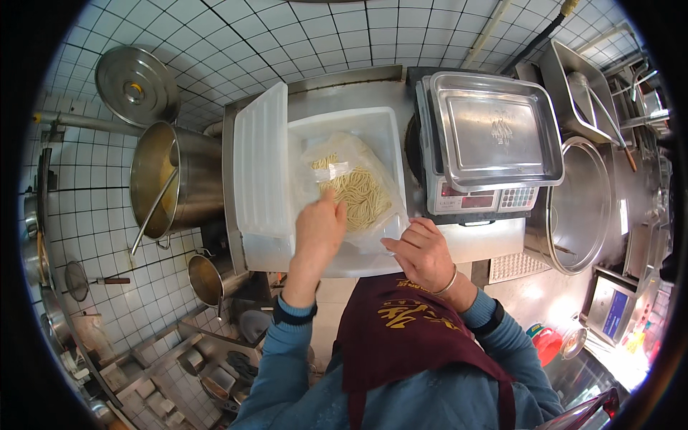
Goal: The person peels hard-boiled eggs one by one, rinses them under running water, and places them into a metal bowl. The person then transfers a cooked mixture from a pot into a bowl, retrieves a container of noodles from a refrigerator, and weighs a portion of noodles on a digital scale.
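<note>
A clear plastic bag (352, 147) of pale yellow noodles (364, 197) lies in a white plastic tub (395, 136) on the steel counter. My left hand (319, 228) is over the near left side of the bag. Its index finger reaches out against the bag beside the noodles, with the thumb apart from it; the other fingers look curled. At the tub's near right corner, my right hand (423, 254) pinches the bag's edge and draws the plastic toward me. A whitish lid (261, 165) stands tilted along the tub's left side.
Right of the tub, a steel tray (494, 132) rests on a digital scale (473, 201). A large pot (193, 179) with a ladle (156, 208) stands at the left, a smaller pot (208, 279) nearer. A wide round vessel (580, 204) is farther right.
</note>
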`<action>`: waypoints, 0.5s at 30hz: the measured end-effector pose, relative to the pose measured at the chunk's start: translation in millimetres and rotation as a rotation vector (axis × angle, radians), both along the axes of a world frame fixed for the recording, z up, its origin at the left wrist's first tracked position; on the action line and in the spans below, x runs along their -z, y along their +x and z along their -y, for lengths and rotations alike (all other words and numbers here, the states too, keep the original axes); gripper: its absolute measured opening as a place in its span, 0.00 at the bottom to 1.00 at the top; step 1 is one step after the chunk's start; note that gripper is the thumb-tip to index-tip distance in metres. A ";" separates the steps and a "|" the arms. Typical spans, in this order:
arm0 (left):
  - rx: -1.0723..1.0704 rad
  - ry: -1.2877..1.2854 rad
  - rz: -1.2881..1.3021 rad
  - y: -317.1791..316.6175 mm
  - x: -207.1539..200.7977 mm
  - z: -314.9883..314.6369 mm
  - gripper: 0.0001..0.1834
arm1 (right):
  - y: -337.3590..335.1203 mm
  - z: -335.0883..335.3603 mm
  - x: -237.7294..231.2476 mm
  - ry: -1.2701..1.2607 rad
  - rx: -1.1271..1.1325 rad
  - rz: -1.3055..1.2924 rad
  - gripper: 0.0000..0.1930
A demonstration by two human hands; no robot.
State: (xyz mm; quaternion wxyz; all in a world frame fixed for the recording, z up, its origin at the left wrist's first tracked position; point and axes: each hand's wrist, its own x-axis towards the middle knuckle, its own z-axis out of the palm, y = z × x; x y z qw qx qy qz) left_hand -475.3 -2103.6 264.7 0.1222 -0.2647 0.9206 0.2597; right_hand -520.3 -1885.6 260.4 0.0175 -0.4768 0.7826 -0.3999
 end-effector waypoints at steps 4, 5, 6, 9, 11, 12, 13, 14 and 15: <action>0.159 0.281 -0.299 -18.4 56.2 -9.2 0.12 | -1.7 2.0 -1.4 -0.019 -0.018 -0.004 0.13; 0.202 0.118 -0.306 -38.6 81.4 -3.7 0.11 | -1.3 2.7 -1.3 -0.017 -0.030 -0.010 0.13; 0.200 0.011 -0.286 -56.9 105.2 10.4 0.12 | -0.6 3.4 -1.0 0.006 -0.043 -0.006 0.13; 0.268 -0.047 -0.059 -77.7 166.0 61.8 0.15 | 3.6 6.0 1.5 0.007 -0.061 -0.031 0.12; 0.182 0.346 -0.478 -53.7 194.9 87.3 0.21 | 7.0 6.6 4.0 0.018 -0.059 -0.032 0.11; 0.193 0.300 -0.598 -43.2 204.9 95.7 0.23 | 8.2 7.1 5.5 0.015 -0.052 -0.027 0.11; 0.185 0.270 -0.646 -34.9 211.0 103.4 0.24 | 9.2 7.2 6.6 0.019 -0.054 -0.021 0.11; 0.249 0.206 -0.709 -30.1 212.5 112.1 0.23 | 10.7 7.6 7.3 0.011 -0.045 -0.010 0.11; 0.295 0.149 -0.687 -25.7 210.5 117.0 0.23 | 11.2 7.6 7.6 0.010 -0.037 0.010 0.11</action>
